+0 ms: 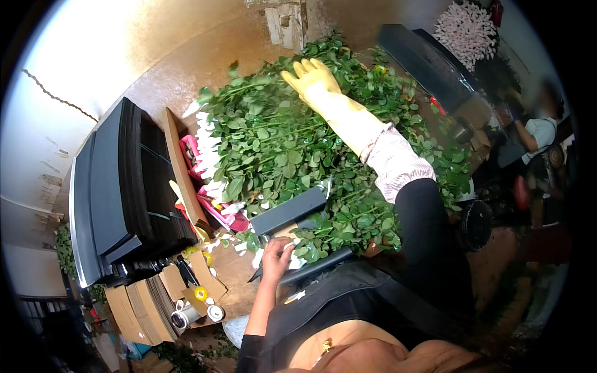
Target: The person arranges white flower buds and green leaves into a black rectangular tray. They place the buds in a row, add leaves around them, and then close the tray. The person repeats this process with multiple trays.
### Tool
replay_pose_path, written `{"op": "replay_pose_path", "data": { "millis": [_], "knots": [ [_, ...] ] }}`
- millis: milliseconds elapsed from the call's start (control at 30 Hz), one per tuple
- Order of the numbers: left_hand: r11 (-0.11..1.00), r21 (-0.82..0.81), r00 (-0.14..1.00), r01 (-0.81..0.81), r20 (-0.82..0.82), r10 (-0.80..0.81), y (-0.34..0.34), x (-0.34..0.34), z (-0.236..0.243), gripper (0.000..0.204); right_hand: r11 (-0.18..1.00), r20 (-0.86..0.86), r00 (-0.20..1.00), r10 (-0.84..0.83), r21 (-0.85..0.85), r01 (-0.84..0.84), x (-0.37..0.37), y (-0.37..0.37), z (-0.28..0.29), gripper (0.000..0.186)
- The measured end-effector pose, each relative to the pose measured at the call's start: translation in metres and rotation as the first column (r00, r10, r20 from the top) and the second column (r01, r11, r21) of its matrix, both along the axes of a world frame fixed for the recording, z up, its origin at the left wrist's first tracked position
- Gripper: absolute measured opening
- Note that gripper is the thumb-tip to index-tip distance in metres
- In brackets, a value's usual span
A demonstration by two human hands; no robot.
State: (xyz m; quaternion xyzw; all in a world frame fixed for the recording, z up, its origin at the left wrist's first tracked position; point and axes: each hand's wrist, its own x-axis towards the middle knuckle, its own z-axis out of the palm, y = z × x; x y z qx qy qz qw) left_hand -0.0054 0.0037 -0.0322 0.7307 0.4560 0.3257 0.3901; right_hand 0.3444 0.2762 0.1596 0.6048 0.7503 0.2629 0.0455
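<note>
A wide heap of leafy green rose stems (267,140) covers the table, with white-sleeved flower heads (208,143) lined up along its left side. My right hand (314,81), in a long yellow rubber glove, reaches over the far part of the heap. Its fingers are spread, and nothing shows in them. My bare left hand (277,256) is low at the near edge, its fingers curled beside small white pieces and leaves. What it pinches is hidden. Just beyond it, a dark grey box-like bar (288,211) lies across the stems.
Stacked black sheets (127,180) stand at the left beside a wooden board (180,168) and pink plastic trays (229,214). Cardboard pieces (146,304), yellow tape rolls (200,293) and a white cup (185,316) sit nearer. Another person (538,133) is at the far right.
</note>
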Motion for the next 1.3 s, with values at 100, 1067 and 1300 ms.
{"op": "replay_pose_path", "data": {
  "millis": [100, 1067, 1300],
  "knots": [
    [0.996, -0.029, 0.996, -0.081, -0.024, 0.080, -0.006, -0.012, 0.005, 0.021, 0.696, 0.217, 0.954, -0.206, -0.652, 0.299, -0.075, -0.008, 0.035, 0.038],
    [1.000, -0.002, 0.999, 0.003, -0.038, -0.003, -0.005, -0.002, -0.001, 0.022, 0.866, -0.177, 0.964, -0.199, -0.492, 0.088, -0.050, -0.039, -0.102, 0.023],
    [1.000, -0.005, 1.000, 0.010, -0.020, -0.010, -0.005, -0.002, -0.004, 0.022, 0.961, -0.591, 0.783, 0.192, -0.048, -0.272, -0.032, -0.075, -0.040, 0.047]
  ]
}}
